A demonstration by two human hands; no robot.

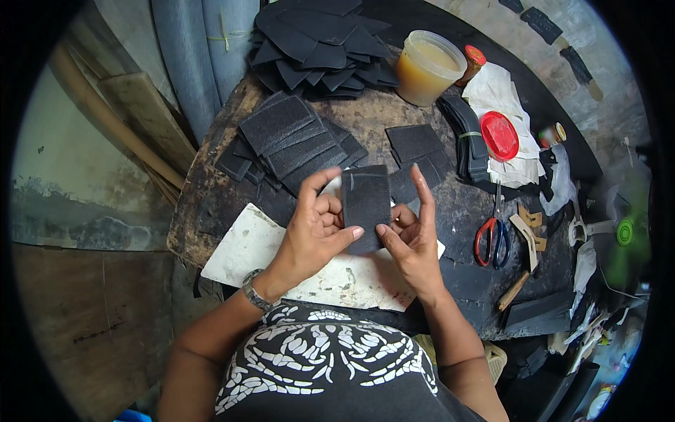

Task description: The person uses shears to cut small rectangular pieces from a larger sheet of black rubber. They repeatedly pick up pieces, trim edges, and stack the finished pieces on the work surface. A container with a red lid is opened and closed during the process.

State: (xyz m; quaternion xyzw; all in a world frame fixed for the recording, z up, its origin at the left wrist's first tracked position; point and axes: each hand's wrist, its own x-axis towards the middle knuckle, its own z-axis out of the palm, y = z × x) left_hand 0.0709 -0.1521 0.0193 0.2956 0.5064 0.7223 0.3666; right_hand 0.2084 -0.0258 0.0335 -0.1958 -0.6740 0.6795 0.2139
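Both hands [316,225] [415,243] around black sheet [365,204] over stained, cluttered worktable [211,190]

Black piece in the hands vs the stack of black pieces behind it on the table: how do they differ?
The held black piece is a single sheet, lifted off the table; the stack is many sheets lying fanned and overlapping on the worktop. The held piece stands upright, gripped at its edges by left hand and right hand; the stack lies flat, untouched. Both are dark, rough-textured and roughly rectangular.
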